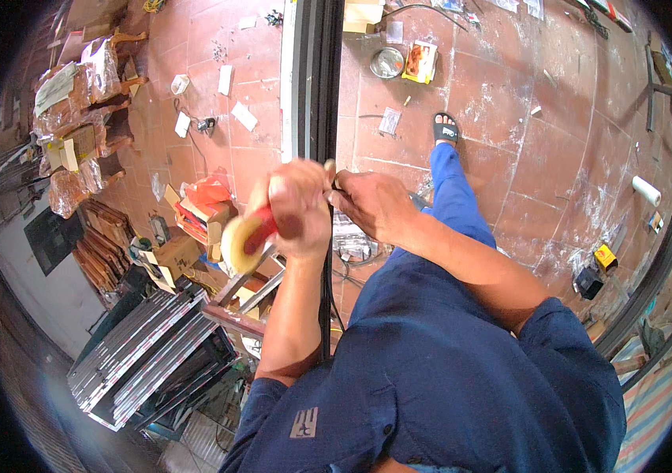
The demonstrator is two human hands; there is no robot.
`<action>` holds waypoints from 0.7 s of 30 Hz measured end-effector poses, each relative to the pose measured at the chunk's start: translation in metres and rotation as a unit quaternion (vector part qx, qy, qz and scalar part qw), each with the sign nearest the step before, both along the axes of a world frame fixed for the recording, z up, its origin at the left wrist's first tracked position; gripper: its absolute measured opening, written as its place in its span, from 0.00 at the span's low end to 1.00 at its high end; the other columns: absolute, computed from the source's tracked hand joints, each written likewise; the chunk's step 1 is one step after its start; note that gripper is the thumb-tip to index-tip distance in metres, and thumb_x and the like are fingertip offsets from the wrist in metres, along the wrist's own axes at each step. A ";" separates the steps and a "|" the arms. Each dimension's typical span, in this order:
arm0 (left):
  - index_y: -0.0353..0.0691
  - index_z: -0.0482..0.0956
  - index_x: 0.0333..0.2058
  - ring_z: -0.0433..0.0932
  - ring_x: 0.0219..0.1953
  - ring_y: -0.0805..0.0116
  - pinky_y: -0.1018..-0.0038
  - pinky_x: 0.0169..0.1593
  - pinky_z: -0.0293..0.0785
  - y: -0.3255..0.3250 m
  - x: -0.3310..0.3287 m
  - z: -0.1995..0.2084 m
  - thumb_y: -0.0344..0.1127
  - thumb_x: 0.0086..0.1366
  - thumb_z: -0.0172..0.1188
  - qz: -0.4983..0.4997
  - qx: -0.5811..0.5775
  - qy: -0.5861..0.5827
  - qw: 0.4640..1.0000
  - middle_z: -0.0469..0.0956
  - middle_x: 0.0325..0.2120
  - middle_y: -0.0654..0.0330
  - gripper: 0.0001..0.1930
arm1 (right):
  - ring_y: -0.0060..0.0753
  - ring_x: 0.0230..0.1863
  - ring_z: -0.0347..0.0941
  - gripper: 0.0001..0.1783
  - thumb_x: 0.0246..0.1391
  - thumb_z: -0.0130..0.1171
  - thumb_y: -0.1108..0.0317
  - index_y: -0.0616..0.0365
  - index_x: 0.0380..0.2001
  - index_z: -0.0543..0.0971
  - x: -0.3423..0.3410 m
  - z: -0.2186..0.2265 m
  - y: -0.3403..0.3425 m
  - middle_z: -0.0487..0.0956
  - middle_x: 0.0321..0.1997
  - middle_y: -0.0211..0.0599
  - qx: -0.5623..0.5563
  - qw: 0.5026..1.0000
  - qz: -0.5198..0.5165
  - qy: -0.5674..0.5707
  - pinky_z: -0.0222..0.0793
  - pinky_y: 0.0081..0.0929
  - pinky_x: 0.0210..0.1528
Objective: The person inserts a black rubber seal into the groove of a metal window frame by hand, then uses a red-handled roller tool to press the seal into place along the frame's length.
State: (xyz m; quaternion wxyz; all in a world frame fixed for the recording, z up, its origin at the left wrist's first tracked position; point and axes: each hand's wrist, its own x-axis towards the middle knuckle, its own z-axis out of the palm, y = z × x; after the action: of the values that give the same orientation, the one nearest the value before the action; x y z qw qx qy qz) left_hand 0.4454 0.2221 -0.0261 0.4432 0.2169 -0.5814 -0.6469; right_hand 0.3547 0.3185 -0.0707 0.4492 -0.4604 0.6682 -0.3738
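A long black metal profile (316, 79) with a pale strip along its left side runs from the top of the view down to my hands. My left hand (298, 206), smeared by motion, is closed around a red and cream-yellow tool (243, 243) with a rounded end; blur hides its exact kind. Close by on the right, my right hand (374, 203) has its fingers pinched together at the profile's right edge. What sits between those fingertips is too small to make out. Below the hands, a thin black cord (339, 296) hangs beside the profile.
Stacked metal bars (143, 355) lie at lower left, near a cardboard box (178, 256). Wrapped wooden furniture (84, 94) stands at far left. A round metal bowl (387, 63), a yellow packet (420, 61) and a white roll (646, 191) lie on the tiled floor (517, 150).
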 end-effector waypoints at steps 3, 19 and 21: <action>0.48 0.58 0.22 0.59 0.21 0.70 0.68 0.31 0.64 -0.009 -0.029 0.011 0.58 0.77 0.46 0.039 -0.005 -0.094 0.995 0.58 0.19 0.66 0.27 | 0.65 0.38 0.82 0.19 0.68 0.56 0.51 0.58 0.38 0.79 -0.007 0.003 -0.001 0.83 0.30 0.56 0.030 0.998 0.047 -0.001 0.75 0.58 0.41; 0.49 0.57 0.21 0.58 0.19 0.71 0.69 0.28 0.65 -0.023 -0.039 0.006 0.52 0.78 0.48 0.039 -0.012 -0.029 0.999 0.58 0.17 0.66 0.25 | 0.66 0.40 0.81 0.22 0.67 0.56 0.50 0.61 0.34 0.78 -0.034 0.004 -0.022 0.82 0.31 0.60 0.060 0.996 0.039 -0.060 0.73 0.60 0.43; 0.48 0.58 0.22 0.59 0.20 0.71 0.68 0.29 0.64 -0.033 -0.047 0.003 0.53 0.78 0.49 0.023 -0.008 -0.026 0.999 0.58 0.18 0.66 0.25 | 0.66 0.40 0.81 0.21 0.68 0.56 0.50 0.61 0.35 0.79 -0.036 0.003 -0.021 0.82 0.30 0.60 0.054 0.995 0.041 -0.078 0.73 0.59 0.42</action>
State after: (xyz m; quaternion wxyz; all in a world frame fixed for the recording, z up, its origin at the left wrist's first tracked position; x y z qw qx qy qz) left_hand 0.3980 0.1892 -0.0235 0.4445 0.2429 -0.5926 -0.6263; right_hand 0.3184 0.2971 -0.0681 0.5394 -0.4321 0.6305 -0.3533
